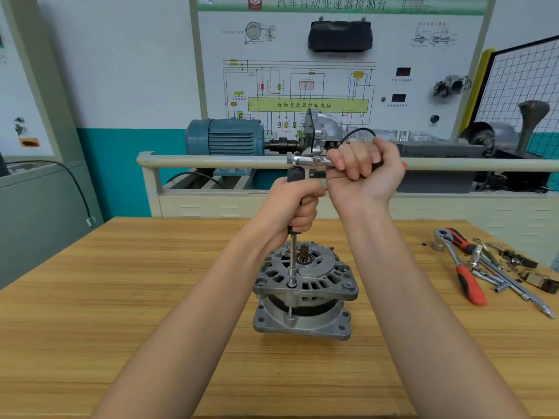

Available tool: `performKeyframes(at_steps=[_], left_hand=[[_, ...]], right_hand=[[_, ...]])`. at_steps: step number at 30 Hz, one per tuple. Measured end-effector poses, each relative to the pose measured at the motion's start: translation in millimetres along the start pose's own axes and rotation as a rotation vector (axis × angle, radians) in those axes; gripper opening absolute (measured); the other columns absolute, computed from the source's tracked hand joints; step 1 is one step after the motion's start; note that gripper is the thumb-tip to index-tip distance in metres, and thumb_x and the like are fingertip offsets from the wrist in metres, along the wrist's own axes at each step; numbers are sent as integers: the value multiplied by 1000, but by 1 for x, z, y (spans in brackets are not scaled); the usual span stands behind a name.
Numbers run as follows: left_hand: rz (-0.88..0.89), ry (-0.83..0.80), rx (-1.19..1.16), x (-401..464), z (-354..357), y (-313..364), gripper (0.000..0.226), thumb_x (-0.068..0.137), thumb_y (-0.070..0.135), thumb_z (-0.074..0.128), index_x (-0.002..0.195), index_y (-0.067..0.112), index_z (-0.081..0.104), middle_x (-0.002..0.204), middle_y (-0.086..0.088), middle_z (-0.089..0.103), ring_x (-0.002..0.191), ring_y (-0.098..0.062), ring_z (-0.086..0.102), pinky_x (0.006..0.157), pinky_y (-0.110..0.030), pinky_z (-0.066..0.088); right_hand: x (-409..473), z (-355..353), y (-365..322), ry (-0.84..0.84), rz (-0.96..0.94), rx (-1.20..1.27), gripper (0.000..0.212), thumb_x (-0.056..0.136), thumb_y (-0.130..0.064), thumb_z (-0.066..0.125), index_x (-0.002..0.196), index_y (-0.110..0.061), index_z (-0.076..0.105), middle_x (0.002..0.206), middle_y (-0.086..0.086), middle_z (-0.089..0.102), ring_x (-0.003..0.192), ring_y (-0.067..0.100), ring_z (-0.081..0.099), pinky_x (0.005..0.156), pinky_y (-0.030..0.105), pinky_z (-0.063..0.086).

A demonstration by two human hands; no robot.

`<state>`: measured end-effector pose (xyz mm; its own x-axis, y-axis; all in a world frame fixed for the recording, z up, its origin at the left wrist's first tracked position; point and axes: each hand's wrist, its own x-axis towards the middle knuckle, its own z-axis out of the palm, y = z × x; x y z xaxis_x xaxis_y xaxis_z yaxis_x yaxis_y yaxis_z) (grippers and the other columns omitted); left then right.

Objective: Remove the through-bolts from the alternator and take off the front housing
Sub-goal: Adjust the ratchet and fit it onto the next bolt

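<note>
**Hands on the driver, socket on a bolt**

Left hand [295, 207] curled round the black grip of an upright driver [292, 258], thumb side up, just above the alternator [304, 290]. Right hand [364, 166] higher and a little right, fist closed round the handle of a ratchet [308, 160] lying level across the top of the driver. Below the left hand, thin steel shaft running straight down to a socket [292, 275] seated on a through-bolt [289, 311] at the left rim of the front housing [305, 272]; bolt shank visible in the gap beneath. Alternator standing on end mid-surface [121, 313], shaft stub pointing up. Further right, well apart: red-handled ratchet [467, 281], loose extensions and small parts scattered together. Beyond the surface edge, a railed bench with a blue motor [225, 137] coupled to a cutaway gearbox; behind that, a wall board [332, 71] of wiring diagrams.
</note>
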<state>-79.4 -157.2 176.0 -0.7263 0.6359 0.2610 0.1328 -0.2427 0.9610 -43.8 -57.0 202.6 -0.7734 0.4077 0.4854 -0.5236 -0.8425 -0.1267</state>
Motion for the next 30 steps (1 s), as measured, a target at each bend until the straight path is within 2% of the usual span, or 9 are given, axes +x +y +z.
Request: performKeyframes(at_steps=[4,7,9,12,15,17,21,27,30], left_hand=[[46,327,8,1,9,-2,38,85,1,53,56,16,34,40,5,30,31,-9,22,35,-14,20],[117,480,197,0,13,-4,34,89,5,54,59,14,41,51,2,40,38,-7,36,36,-14,30],[160,508,186,1,13,-6,34,87,1,54,60,13,37,54,-1,35,42,-11,30,39,-17,25],[105,411,25,0,8,-4,35,81,-1,57,61,17,35,45,3,29,39,-13,23,41,-20,20],[80,192,-3,0,-3,-4,38,81,-2,59,59,17,36,40,5,30,35,-12,25,40,-20,23],[37,28,9,1,-9,-3,37,83,-1,60,57,16,40,42,2,34,37,-14,29,41,-21,27],[5,-98,29,5,-5,-5,48,88,4,57,49,19,34,39,4,26,32,-11,22,38,-18,22],[108,-74,26,9,3,10,53,89,3,53,45,23,32,38,6,25,30,-9,18,35,-16,19],[129,-61,-15,7,1,15,51,90,5,52,47,22,30,38,6,23,30,-9,17,36,-16,17]], right_hand=[[-35,13,29,-295,-474,-547,42,89,-10,42,49,-23,42,42,-6,34,40,14,29,49,30,28],[-51,16,48,-413,-794,-927,29,87,-13,45,61,-24,43,54,-5,41,46,18,34,50,30,28],[-48,15,45,-414,-747,-888,32,86,-12,46,57,-24,44,51,-6,40,45,15,33,51,31,27],[-29,14,27,-380,-410,-553,46,88,-8,39,45,-23,42,40,-7,32,39,11,27,50,31,21],[-3,6,7,-158,-49,-165,52,92,-12,33,41,-19,36,37,-5,25,35,10,22,44,25,24],[9,-3,0,4,56,49,48,91,-12,35,43,-17,33,36,-5,22,32,11,20,40,21,23],[18,-4,-3,129,61,153,37,79,-9,42,44,-17,32,36,-6,21,29,11,18,36,17,20],[17,21,-11,69,27,132,38,80,-9,41,44,-16,32,36,-5,21,28,11,19,33,19,22],[12,28,-11,34,29,50,37,85,-13,45,49,-15,36,41,-4,27,33,12,26,40,22,32]])
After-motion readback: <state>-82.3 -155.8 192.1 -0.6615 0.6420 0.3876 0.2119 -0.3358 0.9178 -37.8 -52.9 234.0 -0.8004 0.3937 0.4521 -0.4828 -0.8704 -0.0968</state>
